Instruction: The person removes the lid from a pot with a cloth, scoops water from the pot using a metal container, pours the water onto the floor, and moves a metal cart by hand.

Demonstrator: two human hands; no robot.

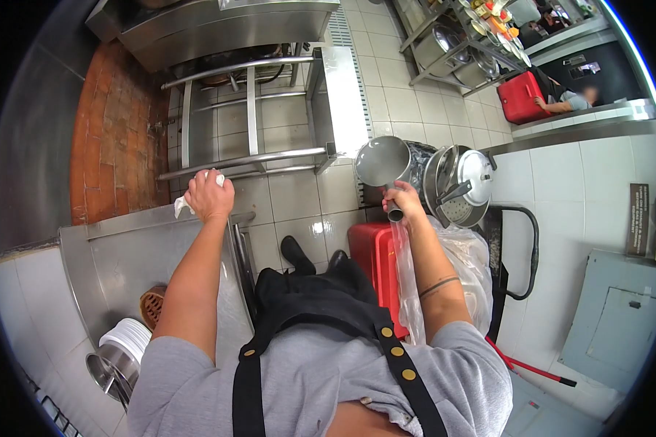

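Note:
My left hand (210, 195) is closed on a crumpled white cloth (184, 206), at the corner of the steel counter (160, 251). On the right, my right hand (402, 199) wraps round the tubular handle of a grey metal saucepan (383, 160), whose inside faces up toward me. Just beyond that hand are a pressure cooker lid (476, 175) with a black handle and a metal colander (465, 211), grouped together. Below my right forearm stands a red plastic container (372, 255) beside clear plastic wrapping (463, 266).
A steel frame rack (251, 116) stands ahead on the tiled floor (291, 197). White plates (126, 335) and a brown basket (151, 306) rest on the left counter. Far right, another person's hand (541, 103) touches a red box (521, 98). Large pots (439, 51) sit under a shelf.

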